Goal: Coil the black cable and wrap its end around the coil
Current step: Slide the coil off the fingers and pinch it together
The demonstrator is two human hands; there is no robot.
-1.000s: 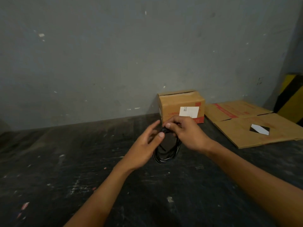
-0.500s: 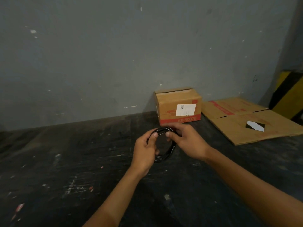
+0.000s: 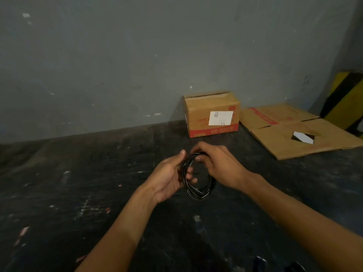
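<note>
We hold the cable (image 3: pixel 198 185) between both hands above a dark, scuffed floor (image 3: pixel 78 193). It is thin, black and glossy, gathered into a round coil of several loops.

Left hand (image 3: pixel 169 175): palm turned up, thumb raised beside the coil's left arc. The fingers curl through the ring, and their tips show inside it. This hand grasps the left side of the coil.

Right hand (image 3: pixel 218 165): back of the hand toward us, fingers and thumb pinching the top of the coil. The loops hang down from this pinch, and the lowest arc sits below both hands, clear of them. We cannot tell which strand is the free end.

Beyond the hands, against a grey, chipped wall (image 3: pixel 137 65), stands a small box (image 3: pixel 212 114) of brown corrugated card with a red band and a white label. Its top flaps lie nearly closed, so its contents are hidden.

Right of the box, a flattened carton (image 3: pixel 294 138) lies on the floor, and a white card (image 3: pixel 303 137) rests on it. Far right of the grip leans a yellow and black striped post (image 3: pixel 345 101).
</note>
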